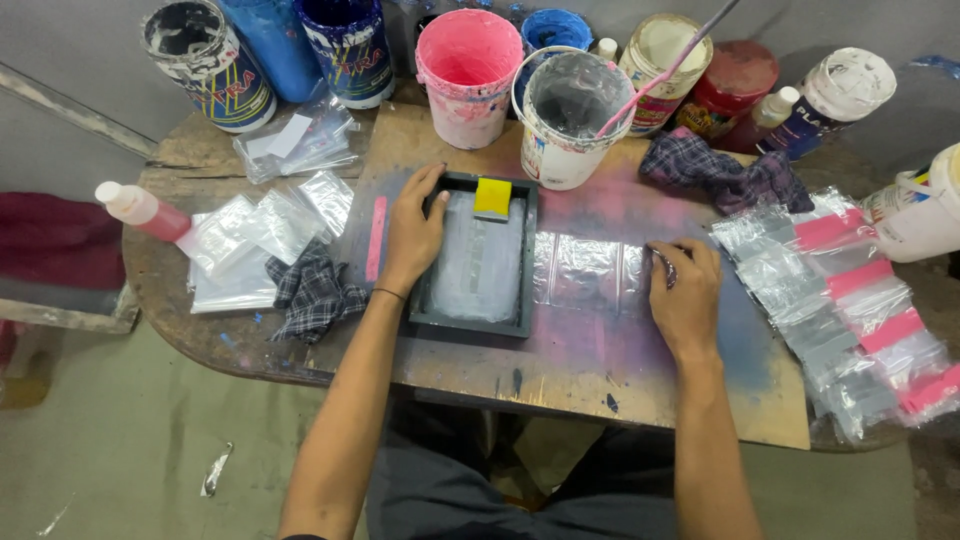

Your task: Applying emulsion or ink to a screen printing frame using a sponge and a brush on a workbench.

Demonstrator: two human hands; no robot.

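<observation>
Resting flat on the left rail of the small dark printing frame (472, 255), the left hand (413, 232) presses down with its fingers (428, 190) extended and closed around nothing; the thumb lies over the frame's upper left corner. The frame sits at the centre of the picture on a paint-stained board (590, 380) that covers the counter (190, 310). A yellow squeegee (492, 197) lies inside the frame at its top edge.

The right hand (685, 295), right of centre, lies palm down with its fingers curled loosely on the end of a row of clear plastic bags (585, 270) that runs from the frame's right rail. It pins the bags and grips nothing.

At the right edge of the picture, finished bags with pink printed bars (860, 300) are spread out. Unprinted bags (255, 235), a checked rag (310, 290) and a pink-capped bottle (140, 208) lie at the left. Paint pots line the top, including a pink bucket (468, 70) and a white bucket (565, 120) holding a stir stick.

Probable faults:
- Frame drift: uneven left-hand pressure would let the frame slide and misplace the print.
- Bag creep: the slick plastic can slip under the right palm.
- Smearing: wet pink bars on the spread bags lie close to the right forearm.
</observation>
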